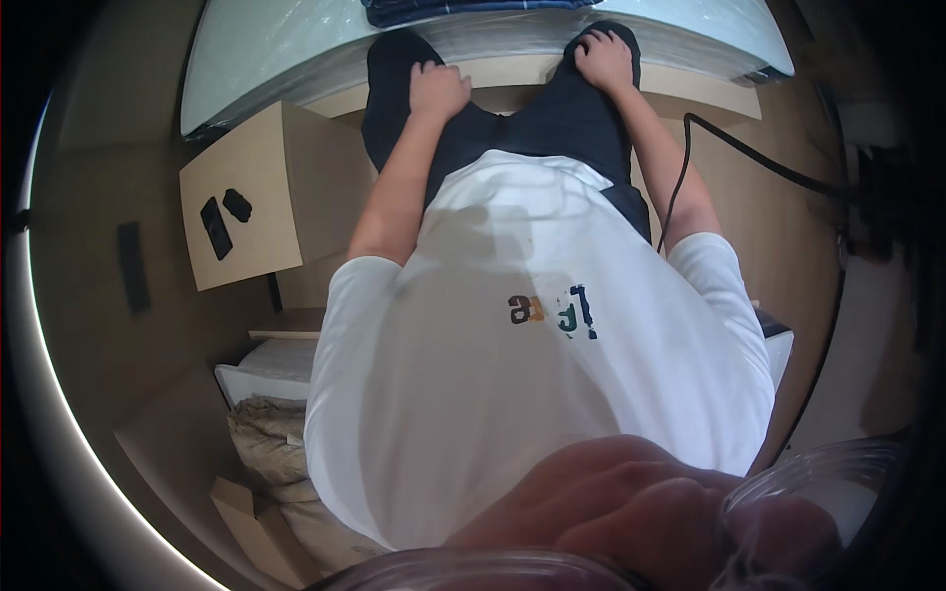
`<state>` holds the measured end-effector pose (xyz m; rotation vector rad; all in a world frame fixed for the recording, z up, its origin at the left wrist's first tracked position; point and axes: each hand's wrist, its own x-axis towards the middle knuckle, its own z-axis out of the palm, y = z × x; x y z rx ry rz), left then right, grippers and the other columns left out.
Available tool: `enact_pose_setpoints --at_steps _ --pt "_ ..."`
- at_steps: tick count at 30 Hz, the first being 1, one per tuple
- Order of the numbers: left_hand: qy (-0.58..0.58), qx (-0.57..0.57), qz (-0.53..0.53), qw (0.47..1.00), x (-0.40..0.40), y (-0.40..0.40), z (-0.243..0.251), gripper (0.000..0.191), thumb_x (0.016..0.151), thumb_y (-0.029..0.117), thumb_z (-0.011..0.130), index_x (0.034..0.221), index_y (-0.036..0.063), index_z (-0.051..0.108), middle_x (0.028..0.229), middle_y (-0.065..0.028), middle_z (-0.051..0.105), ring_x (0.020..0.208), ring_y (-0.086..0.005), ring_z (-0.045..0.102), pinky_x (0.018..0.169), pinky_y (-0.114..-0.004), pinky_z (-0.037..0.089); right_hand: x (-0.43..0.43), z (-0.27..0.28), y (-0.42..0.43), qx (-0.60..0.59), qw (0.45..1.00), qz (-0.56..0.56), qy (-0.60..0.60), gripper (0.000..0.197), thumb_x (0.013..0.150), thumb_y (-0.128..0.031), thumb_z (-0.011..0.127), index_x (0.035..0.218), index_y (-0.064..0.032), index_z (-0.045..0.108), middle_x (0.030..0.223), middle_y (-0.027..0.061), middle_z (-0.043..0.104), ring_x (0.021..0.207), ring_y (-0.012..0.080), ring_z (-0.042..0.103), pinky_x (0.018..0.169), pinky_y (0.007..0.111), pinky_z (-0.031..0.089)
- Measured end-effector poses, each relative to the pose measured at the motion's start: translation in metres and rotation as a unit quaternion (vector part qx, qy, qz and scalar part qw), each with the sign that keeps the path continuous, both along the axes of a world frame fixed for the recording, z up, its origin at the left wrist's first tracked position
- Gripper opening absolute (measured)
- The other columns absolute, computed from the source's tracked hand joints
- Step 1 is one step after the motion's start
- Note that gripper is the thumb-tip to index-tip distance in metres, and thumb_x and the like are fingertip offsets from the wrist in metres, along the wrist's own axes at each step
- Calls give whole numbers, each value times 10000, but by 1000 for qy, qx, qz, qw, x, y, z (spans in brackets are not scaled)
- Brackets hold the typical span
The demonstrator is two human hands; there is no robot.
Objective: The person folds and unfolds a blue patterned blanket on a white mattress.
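My left hand [440,90] lies palm down on the left thigh of my dark trousers [510,129], its fingers loosely spread. On the right knee rests my right hand [604,60], fingers a little apart and bent over the cloth. Neither hand holds anything. Just beyond the knees is a plastic-wrapped mattress [295,55] on a light wooden bed base [709,92]. Folded dark blue striped cloth [480,13] lies on the mattress. A white T-shirt with coloured print covers my torso.
A light wooden cabinet [255,262] at the left bears a black phone [216,229] and a small black object [237,205]. A black cable [761,156] loops beside my right arm. Crumpled brown material [270,443] and an open cardboard box [259,528] are at the lower left.
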<state>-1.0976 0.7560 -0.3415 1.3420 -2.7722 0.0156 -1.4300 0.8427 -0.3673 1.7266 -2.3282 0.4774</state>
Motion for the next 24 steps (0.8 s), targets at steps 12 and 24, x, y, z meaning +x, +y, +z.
enact_pose_setpoints --at_steps 12,24 --pt "9 58 -3 998 8 2 8 408 996 416 569 1084 86 793 1075 -186 762 1095 -323 687 1054 -461 448 20 19 -4 164 986 -8 8 453 1005 -365 451 1251 -120 742 1441 102 631 1453 390 448 1208 582 302" --pt "511 117 -12 851 10 41 104 278 1008 264 643 1063 35 792 1059 -145 781 888 -256 742 834 -371 562 16 13 -11 168 986 -21 6 454 992 -374 465 1243 -119 745 1428 109 644 1434 385 478 1198 557 332"
